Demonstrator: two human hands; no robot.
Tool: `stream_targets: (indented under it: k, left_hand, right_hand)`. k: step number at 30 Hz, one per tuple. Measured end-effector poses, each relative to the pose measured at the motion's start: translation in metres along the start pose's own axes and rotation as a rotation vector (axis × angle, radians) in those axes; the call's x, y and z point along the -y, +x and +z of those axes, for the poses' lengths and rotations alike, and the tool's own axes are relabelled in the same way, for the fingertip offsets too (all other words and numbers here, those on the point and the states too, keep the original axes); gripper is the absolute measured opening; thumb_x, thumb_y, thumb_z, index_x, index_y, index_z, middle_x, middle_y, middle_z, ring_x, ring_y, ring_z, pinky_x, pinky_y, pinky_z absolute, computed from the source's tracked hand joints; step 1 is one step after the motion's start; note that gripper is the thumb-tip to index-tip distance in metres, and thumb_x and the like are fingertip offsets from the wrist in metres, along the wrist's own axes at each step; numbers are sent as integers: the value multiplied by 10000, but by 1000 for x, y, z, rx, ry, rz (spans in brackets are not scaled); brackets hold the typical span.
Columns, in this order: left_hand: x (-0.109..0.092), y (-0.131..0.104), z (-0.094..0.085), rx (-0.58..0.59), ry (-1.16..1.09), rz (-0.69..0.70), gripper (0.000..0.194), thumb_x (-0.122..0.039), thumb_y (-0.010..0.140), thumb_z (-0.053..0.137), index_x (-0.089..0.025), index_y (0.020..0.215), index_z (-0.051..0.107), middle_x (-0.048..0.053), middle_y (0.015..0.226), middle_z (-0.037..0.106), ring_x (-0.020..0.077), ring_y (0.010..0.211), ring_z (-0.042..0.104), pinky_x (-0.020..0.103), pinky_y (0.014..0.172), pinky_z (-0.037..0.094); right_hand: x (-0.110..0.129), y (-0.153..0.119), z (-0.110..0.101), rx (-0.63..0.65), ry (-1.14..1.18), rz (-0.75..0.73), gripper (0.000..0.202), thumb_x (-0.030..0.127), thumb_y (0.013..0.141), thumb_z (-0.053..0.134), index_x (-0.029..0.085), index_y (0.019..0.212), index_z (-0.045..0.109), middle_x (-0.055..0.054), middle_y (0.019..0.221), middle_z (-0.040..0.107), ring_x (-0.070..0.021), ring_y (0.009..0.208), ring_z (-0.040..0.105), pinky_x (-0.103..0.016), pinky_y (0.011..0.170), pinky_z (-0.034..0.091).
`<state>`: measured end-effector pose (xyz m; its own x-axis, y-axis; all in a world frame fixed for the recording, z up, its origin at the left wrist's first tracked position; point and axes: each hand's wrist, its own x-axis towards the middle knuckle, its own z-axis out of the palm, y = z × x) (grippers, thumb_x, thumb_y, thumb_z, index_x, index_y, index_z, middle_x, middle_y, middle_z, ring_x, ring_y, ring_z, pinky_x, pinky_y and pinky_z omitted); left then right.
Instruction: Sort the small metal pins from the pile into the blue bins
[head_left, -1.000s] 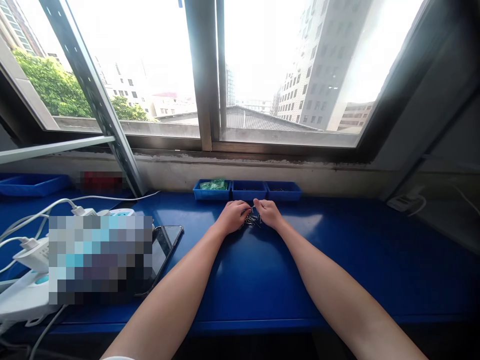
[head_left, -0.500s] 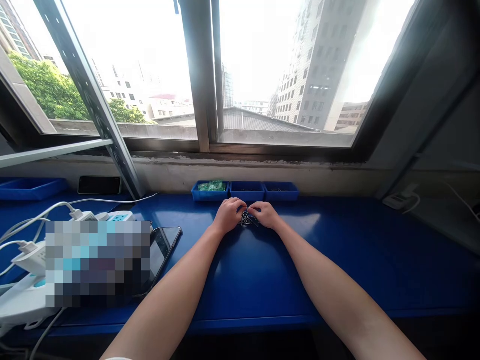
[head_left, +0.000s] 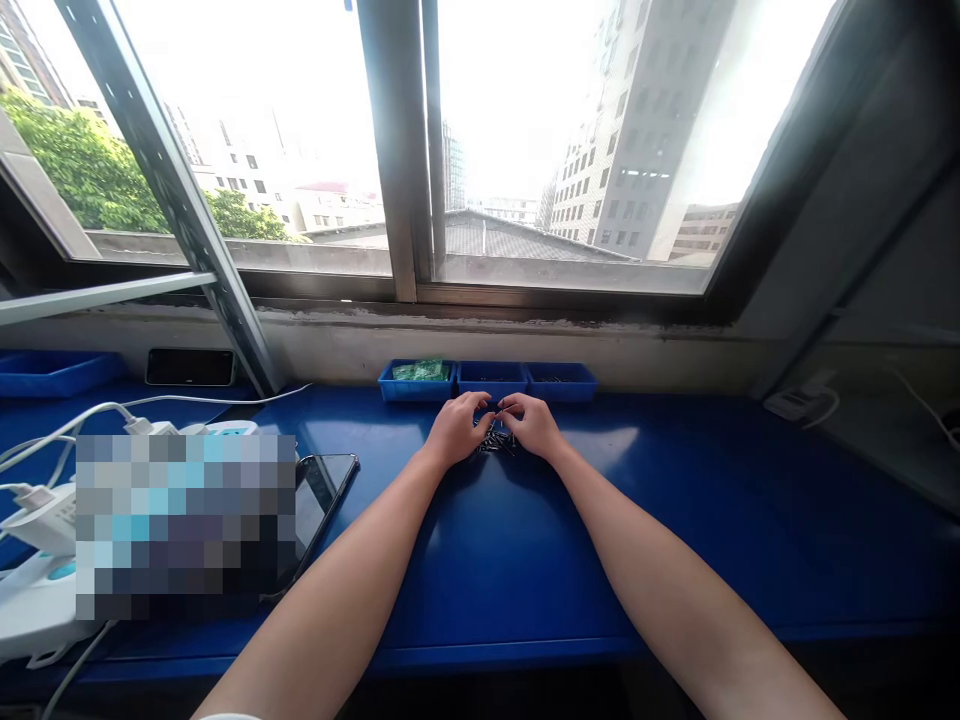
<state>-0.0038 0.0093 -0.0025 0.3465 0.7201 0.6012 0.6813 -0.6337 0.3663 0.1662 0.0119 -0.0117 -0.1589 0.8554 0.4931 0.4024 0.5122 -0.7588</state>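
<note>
My left hand [head_left: 459, 430] and my right hand [head_left: 535, 428] meet fingertip to fingertip over a small pile of dark and silvery metal pieces [head_left: 496, 442], perhaps screws, on the blue table [head_left: 510, 560]. Thumb and fingers of both hands are pinched close together. Whatever lies between them is too small to make out. Just behind the hands stand three blue bins side by side: the left bin [head_left: 416, 392] holds green-and-clear packets [head_left: 429, 370], while the middle bin [head_left: 493, 386] and the right bin [head_left: 562, 388] hold small dark pieces.
At the left lie a phone [head_left: 330, 500], a white power strip [head_left: 34, 610] with plugs and cables, and a blurred-out patch. Another phone [head_left: 190, 367] leans by the wall near a blue tray [head_left: 56, 375]. A metal shelf post [head_left: 184, 215] slants down beside the window.
The fingertips have shifted slightly over the pile, and the fingers of both hands are bent a little differently. The view has moved slightly. The bins and pile stay in place.
</note>
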Motion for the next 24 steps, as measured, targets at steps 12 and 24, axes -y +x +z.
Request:
stream_targets:
  k: [12, 24]
  left_hand:
    - [-2, -2, -2, 118, 43, 63, 288, -391, 881, 471, -214, 1036, 637, 55, 1019, 650, 210, 960, 598, 334, 858, 448]
    - [4, -1, -4, 46, 121, -15, 209, -311, 876, 464, -194, 907, 634, 56, 935, 667, 211, 881, 603, 349, 833, 437]
  right_hand:
    - [6, 4, 1, -52, 407, 208, 334, 468, 577, 731, 184, 669, 583, -35, 700, 688, -150, 582, 607, -268, 541, 476]
    - [4, 3, 1, -61, 239, 97, 229, 333, 675, 668, 181, 846, 678, -42, 746, 693, -188, 748, 657, -315, 723, 520]
